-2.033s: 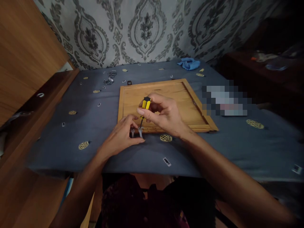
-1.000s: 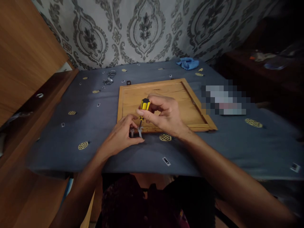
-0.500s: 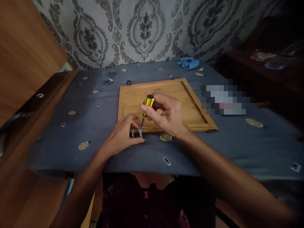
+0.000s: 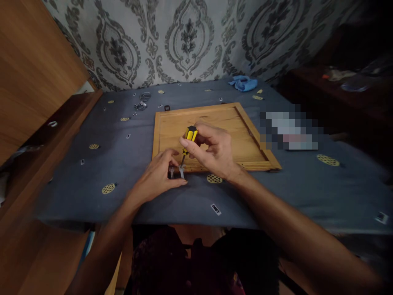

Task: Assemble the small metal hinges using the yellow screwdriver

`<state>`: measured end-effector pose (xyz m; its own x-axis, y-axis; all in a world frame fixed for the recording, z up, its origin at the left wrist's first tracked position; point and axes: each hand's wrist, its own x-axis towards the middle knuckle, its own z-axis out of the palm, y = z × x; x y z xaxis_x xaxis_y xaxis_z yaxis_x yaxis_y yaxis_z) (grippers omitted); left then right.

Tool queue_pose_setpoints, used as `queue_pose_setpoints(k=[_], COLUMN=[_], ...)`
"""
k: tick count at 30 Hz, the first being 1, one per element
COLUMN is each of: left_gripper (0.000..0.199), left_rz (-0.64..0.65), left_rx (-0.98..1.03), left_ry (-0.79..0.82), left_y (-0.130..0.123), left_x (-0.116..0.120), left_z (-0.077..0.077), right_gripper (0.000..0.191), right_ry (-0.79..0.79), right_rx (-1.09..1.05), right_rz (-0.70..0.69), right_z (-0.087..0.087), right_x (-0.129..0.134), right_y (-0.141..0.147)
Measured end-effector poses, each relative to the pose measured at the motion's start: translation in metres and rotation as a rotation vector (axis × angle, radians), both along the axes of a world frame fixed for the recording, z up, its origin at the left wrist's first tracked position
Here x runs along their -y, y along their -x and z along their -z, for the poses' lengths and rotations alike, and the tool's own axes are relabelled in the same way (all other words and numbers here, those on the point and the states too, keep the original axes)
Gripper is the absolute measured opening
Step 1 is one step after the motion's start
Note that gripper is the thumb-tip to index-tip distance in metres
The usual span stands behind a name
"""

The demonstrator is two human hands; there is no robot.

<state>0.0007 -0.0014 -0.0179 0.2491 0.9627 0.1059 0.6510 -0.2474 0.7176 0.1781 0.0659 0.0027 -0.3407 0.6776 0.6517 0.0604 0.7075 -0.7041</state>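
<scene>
A wooden panel with a raised frame (image 4: 211,116) lies flat on the cloth-covered surface. At its near edge is a small grey metal fitting (image 4: 182,173) with two prong-like parts. My left hand (image 4: 159,170) curls around this fitting, thumb below and fingers above. My right hand (image 4: 213,147) grips a yellow and black screwdriver (image 4: 190,136) by the handle, pinched between thumb and fingers. The screwdriver slants down and its tip meets the upper end of the fitting. The fingertips partly cover the contact between fitting and wood.
The surface has a grey-blue cloth (image 4: 116,164) with pineapple prints. Several small metal pieces (image 4: 141,105) lie at the back left, and a blue rag (image 4: 244,83) at the back. A blurred-out object (image 4: 290,129) is right of the panel. Wooden furniture (image 4: 39,53) borders the left.
The screwdriver and my right hand have shifted very slightly left and down. My left hand stays on the metal fitting, and the panel lies as before.
</scene>
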Motion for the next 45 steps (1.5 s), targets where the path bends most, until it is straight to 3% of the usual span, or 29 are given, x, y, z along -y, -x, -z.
queue_pose_setpoints(k=[8,17,25,32,45], left_gripper=[0.046,0.045,0.059,0.055,0.049], left_rz=[0.006,0.002,0.018,0.016,0.033], left_rx=[0.001,0.005,0.000,0.001,0.000], left_ry=[0.011,0.012,-0.015,-0.014,-0.004], left_y=[0.000,0.000,0.002,0.001,0.001], left_x=[0.000,-0.001,0.000,0.001,0.001], left_z=[-0.002,-0.002,0.001,-0.001,0.000], right_gripper=[0.036,0.038,0.044,0.044,0.036], right_ry=[-0.076,-0.069,0.131,0.111,0.013], right_rx=[0.070,0.107,-0.078,0.010,0.095], right_rz=[-0.124,-0.150,0.027,-0.015,-0.005], right_z=[-0.007,-0.011,-0.011,-0.003,-0.004], right_x=[-0.001,-0.002,0.000,-0.004,-0.003], right_y=[-0.005,-0.007,-0.006,-0.004,-0.005])
